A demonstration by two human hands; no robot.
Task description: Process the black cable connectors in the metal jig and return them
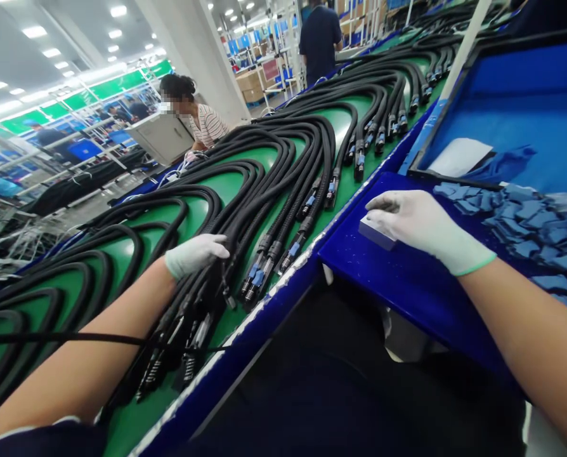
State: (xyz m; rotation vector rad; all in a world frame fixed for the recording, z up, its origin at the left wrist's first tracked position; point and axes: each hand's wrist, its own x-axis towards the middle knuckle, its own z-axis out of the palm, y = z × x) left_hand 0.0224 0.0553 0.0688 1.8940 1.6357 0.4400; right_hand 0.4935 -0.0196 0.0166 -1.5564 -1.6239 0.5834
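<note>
My left hand, in a white glove, reaches over the black cables on the green surface. Its fingers are closed around one thin black cable, whose small end hangs below them. On the blue table my right hand, also gloved in white, has its fingers bent down onto a small grey block. Part of the block is hidden under the fingers. Cable ends with blue clips and ribbed tips lie near the left hand.
Small blue-grey pieces are heaped right of my right hand. Behind them stands a black-edged blue tray with a white sheet. A white-edged blue rail borders the green surface. Two people are across the line.
</note>
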